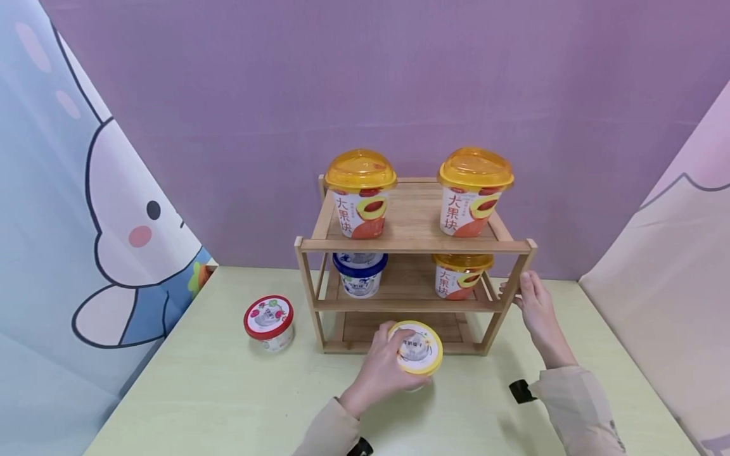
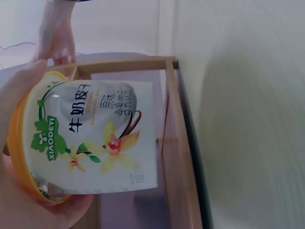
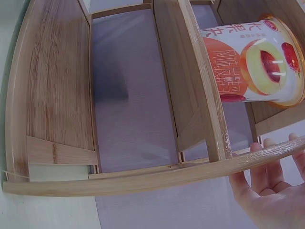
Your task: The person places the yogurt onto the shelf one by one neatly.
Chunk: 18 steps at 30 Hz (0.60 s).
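My left hand (image 1: 388, 367) grips a yogurt cup with a yellow lid (image 1: 419, 348), fingers around the lid's rim. The cup's white side with yellow flowers (image 2: 95, 138) faces the left wrist view. It is in front of the bottom tier of a wooden three-tier rack (image 1: 419, 246). At the rack's right side, my right hand (image 1: 536, 310) holds the upright post (image 3: 157, 175); its fingers (image 3: 259, 167) curl behind the wood and are partly hidden by it.
Two orange-lidded fruit yogurt cups (image 1: 360, 196) (image 1: 473, 196) stand on the top tier. The middle tier holds a blue-lidded cup (image 1: 361, 278) and another orange-lidded cup (image 1: 459, 282). A red-lidded cup (image 1: 270, 320) sits on the table left of the rack. A purple curtain (image 1: 285, 126) hangs behind.
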### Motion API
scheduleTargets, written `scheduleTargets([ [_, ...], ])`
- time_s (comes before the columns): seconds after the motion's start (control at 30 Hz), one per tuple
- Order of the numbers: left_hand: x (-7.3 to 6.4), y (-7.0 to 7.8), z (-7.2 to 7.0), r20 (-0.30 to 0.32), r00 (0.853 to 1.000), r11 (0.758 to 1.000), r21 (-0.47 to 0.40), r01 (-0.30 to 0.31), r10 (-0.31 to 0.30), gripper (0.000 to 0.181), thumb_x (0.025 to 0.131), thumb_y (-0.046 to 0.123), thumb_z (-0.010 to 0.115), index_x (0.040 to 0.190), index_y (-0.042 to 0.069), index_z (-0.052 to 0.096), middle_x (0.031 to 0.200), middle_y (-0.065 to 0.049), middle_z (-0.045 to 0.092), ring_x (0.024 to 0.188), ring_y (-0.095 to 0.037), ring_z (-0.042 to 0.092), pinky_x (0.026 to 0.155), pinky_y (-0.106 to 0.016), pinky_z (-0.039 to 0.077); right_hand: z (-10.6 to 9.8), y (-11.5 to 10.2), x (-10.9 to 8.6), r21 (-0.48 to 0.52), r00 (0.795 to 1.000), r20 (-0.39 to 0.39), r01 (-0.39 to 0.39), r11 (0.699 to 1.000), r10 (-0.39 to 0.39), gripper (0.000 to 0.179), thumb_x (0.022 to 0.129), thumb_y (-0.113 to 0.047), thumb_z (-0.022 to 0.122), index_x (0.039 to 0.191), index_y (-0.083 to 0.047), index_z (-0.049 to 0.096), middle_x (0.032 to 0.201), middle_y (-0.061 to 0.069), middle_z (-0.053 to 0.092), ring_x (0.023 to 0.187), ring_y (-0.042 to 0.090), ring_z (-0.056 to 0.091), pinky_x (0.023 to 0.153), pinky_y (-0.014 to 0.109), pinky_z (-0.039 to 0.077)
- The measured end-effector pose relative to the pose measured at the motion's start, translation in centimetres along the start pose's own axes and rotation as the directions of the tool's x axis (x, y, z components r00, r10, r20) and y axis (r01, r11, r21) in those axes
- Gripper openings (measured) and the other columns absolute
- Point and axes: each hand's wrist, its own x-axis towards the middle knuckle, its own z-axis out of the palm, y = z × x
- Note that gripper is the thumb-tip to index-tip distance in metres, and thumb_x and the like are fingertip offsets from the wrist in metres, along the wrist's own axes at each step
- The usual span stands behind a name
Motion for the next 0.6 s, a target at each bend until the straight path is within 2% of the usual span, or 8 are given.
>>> scheduleTargets([
  [0.37, 1.8, 0.5, 3.4, -0.076, 0.997, 1.0, 0.021, 0.013, -0.011, 0.075, 0.052, 0.043, 0.081, 0.117, 0.018, 0.052, 0.123, -0.012, 0.037, 0.107, -0.029, 0.042, 0.081, -0.045, 0.043, 0.1, 0.2, 0.0, -0.02, 1.0, -0.011, 0.007, 1.0, -0.007, 0.02, 0.096, -0.026, 0.033, 0.09, -0.015, 0.048, 0.08, -0.01, 0.056, 0.076, 0.0, 0.056, 0.068, 0.013, 0.045],
  [0.6, 2.9, 0.8, 4.6, -0.062, 0.997, 0.999, -0.004, 0.047, -0.047, 0.077, 0.053, 0.049, 0.078, 0.12, 0.021, 0.051, 0.119, -0.007, 0.038, 0.103, -0.021, 0.044, 0.083, -0.038, 0.043, 0.0, 0.3, 0.1, -0.014, 1.0, -0.013, 0.009, 1.0, -0.009, 0.019, 0.095, -0.027, 0.033, 0.09, -0.016, 0.048, 0.081, -0.008, 0.057, 0.076, 0.001, 0.056, 0.069, 0.013, 0.045],
])
